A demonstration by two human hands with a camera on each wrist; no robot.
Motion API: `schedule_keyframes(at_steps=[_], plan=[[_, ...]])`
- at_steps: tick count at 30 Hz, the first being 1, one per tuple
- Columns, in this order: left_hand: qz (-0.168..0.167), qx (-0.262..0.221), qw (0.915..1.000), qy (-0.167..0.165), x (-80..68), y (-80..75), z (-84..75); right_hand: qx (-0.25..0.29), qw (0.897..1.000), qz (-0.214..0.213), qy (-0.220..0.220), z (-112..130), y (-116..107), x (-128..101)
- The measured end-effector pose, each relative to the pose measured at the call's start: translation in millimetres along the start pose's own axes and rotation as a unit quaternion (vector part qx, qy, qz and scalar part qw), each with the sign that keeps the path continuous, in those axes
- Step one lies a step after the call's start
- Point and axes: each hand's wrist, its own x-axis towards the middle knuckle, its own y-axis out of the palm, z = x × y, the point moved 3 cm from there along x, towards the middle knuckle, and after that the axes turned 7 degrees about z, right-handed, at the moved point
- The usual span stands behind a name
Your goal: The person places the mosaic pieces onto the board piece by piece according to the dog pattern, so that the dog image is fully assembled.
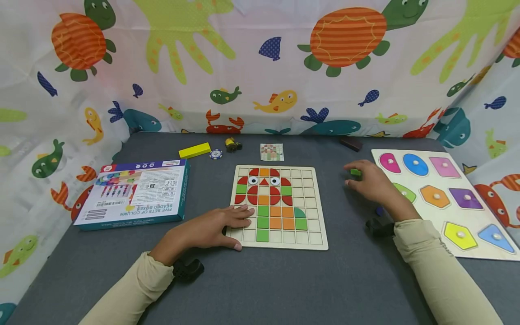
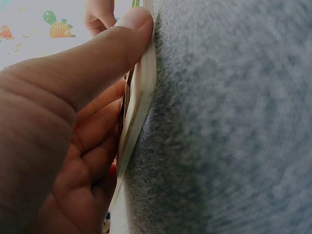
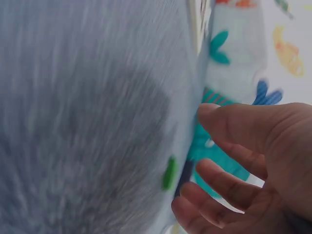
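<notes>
My left hand (image 1: pixel 221 225) rests on the lower left corner of a wooden grid board (image 1: pixel 317 203), fingers extended over its squares. In the left wrist view the thumb (image 2: pixel 105 53) lies along the board's edge (image 2: pixel 141 92). Red, orange and green tiles, with two eye tiles, form a picture on the board. To the right of the board my right hand (image 1: pixel 371 180) hovers with thumb and fingers parted around a small green piece (image 1: pixel 355 172). The right wrist view shows that green piece (image 3: pixel 169 174) on the table, apart from the fingertips.
A shape puzzle board (image 1: pixel 436 216) with knobbed pieces lies at right, partly under the right forearm. At left is a flat box (image 1: pixel 134 194). Along the back are a yellow block (image 1: pixel 195 150), a chip (image 1: pixel 216 154), a small figure (image 1: pixel 232 144), a picture card (image 1: pixel 271 152) and a dark block (image 1: pixel 350 143).
</notes>
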Motion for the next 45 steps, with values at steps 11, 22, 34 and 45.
schedule_keyframes(at_steps=[11, 22, 34, 45], plan=[[-0.001, -0.005, 1.0000, -0.003, 0.4, 1.2, 0.6, -0.024, 0.999, 0.040, 0.008, -16, -1, 9], [-0.003, -0.014, 0.9998, -0.011, -0.1, 2.3, 1.6, -0.062, 0.996, 0.043, -0.044, 20, 12, -10], [-0.006, -0.018, 0.9997, -0.015, 0.6, 2.0, 3.3, 0.002, 0.982, 0.101, -0.163, 75, 39, -41], [-0.007, -0.016, 0.9998, -0.010, 1.2, 1.8, 3.2, 0.036, 0.967, 0.169, -0.189, 106, 70, -52]])
